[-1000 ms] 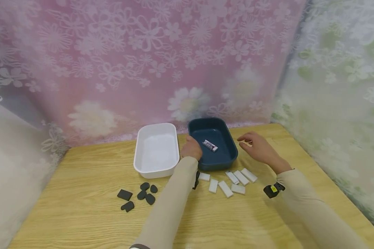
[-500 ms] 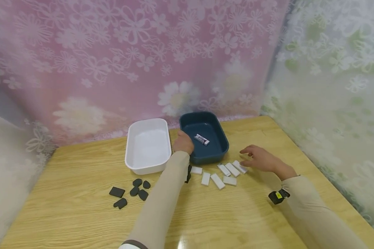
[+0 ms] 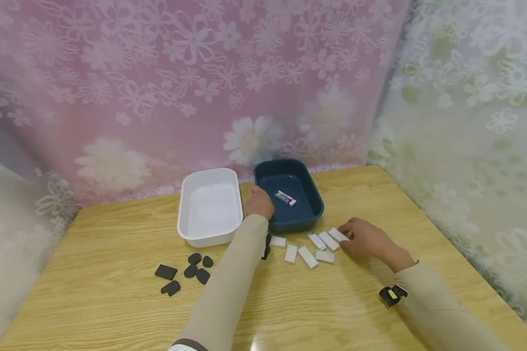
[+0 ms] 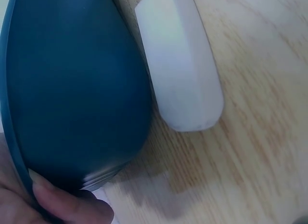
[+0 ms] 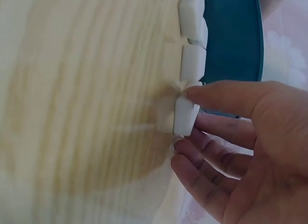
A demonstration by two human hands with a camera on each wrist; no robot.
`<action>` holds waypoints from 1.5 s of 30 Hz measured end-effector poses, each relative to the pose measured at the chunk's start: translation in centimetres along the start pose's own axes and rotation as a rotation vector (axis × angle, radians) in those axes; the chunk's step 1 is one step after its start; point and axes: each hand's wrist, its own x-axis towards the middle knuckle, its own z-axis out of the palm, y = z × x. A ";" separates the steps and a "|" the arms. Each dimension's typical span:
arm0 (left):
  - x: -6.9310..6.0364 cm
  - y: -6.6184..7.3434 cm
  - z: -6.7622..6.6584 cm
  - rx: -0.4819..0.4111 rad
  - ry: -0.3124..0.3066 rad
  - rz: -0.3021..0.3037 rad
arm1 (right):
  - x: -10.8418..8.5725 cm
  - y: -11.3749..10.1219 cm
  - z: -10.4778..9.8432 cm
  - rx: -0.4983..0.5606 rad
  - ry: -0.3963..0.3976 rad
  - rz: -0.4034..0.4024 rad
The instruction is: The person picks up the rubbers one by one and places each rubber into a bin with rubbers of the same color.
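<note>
My left hand (image 3: 259,202) grips the left rim of a dark blue basin (image 3: 305,183), with the thumb over the edge in the left wrist view. Inside the basin lies one eraser (image 3: 285,198) with a printed sleeve. Several white block erasers (image 3: 308,257) are scattered on the table before it. At the right end of this group, my right hand (image 3: 366,239) pinches a white eraser (image 3: 338,235) still lying among the others. In the right wrist view, thumb and fingers lie on either side of that eraser (image 5: 185,117).
A white basin (image 3: 211,209) stands left of the blue one. Several dark flat pieces (image 3: 166,272), some rounded and some angular, lie in front of it on the wooden table (image 3: 316,312). Flowered curtains (image 3: 167,97) hang behind and at the sides.
My right hand has come down from beside the blue basin to the rightmost white eraser and taken hold of it. My left hand stays on the basin's rim. The head view has shifted slightly.
</note>
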 end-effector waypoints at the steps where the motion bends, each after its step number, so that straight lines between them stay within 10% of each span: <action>1: 0.0 0.1 0.1 0.005 -0.002 0.001 | -0.1 -0.1 0.1 -0.005 0.010 -0.005; 21: 1.0 0.2 1.9 0.026 0.022 -0.003 | -1.3 0.0 1.4 0.033 0.128 -0.044; 29: 0.2 0.0 0.7 0.005 0.023 0.006 | -0.6 0.5 0.8 0.150 0.167 0.002; 38: -0.1 -0.1 0.0 0.010 0.041 -0.005 | 2.1 -1.5 -1.9 0.209 0.379 -0.046; 45: -0.1 0.2 -0.1 0.004 0.044 -0.010 | 5.6 -4.3 -3.0 0.266 0.345 -0.073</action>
